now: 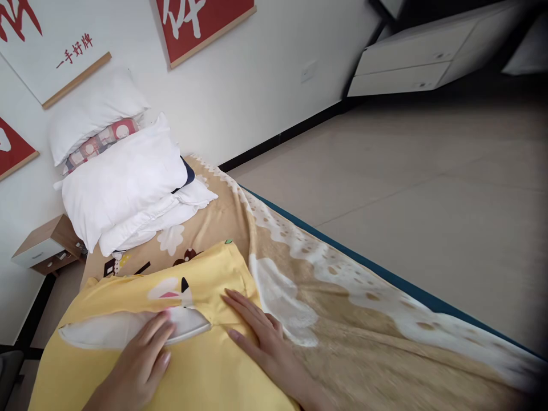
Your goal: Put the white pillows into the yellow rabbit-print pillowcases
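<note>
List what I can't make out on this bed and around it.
Head view:
Yellow cover: near end cut off by the bottom edge.
White layer in its opening: partly hidden by the left hand.
Cover beneath the right hand: covered by it.
Patterned fabric: mostly hidden by the white pillow in front.
White cabinet: right end lost in dark blur.

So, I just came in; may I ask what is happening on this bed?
A person has both hands on a yellow fabric cover spread over a patterned tan blanket. The left hand is at the cover's long opening, which gapes and shows white inside. The right hand lies on the yellow fabric just beyond the opening's end. White pillows are piled farther up the bed.
</note>
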Action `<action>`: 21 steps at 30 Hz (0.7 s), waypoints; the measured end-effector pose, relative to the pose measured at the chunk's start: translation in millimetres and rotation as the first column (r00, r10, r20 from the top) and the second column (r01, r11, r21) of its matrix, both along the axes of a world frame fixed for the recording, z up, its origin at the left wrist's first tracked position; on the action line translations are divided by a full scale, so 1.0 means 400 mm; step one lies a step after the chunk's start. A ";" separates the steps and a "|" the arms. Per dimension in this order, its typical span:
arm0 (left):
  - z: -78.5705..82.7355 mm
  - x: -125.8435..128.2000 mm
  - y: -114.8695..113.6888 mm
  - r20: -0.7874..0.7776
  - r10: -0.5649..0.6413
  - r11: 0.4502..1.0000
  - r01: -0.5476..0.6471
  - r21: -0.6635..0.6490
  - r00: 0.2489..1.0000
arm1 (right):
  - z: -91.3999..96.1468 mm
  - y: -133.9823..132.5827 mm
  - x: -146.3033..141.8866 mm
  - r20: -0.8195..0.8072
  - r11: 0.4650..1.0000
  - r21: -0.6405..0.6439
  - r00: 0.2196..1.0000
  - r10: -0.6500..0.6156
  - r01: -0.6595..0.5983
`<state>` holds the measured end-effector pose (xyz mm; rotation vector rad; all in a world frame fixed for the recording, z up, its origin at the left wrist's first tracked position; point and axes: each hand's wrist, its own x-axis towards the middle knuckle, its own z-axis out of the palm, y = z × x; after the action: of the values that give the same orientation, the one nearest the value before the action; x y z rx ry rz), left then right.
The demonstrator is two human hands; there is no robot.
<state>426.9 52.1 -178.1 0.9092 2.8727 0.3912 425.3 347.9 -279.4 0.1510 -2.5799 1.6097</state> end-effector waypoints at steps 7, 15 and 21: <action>-0.042 -0.162 0.171 -0.102 -0.142 0.989 0.137 -0.053 0.985 | -0.089 0.023 -0.044 0.167 0.983 -0.079 0.974 -0.150 0.165; -0.099 -0.012 0.111 -0.652 -0.113 0.946 0.282 0.160 0.750 | -0.043 0.023 -0.034 0.030 0.911 -0.380 0.987 -0.158 0.158; -0.190 -0.072 0.101 -0.544 0.042 0.904 0.200 0.378 0.838 | -0.119 0.013 -0.036 -0.172 0.900 -0.216 0.893 -0.416 0.378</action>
<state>398.1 92.5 -254.0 1.4107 3.2981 0.9131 410.8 353.2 -326.9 -0.1979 -2.1177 1.5551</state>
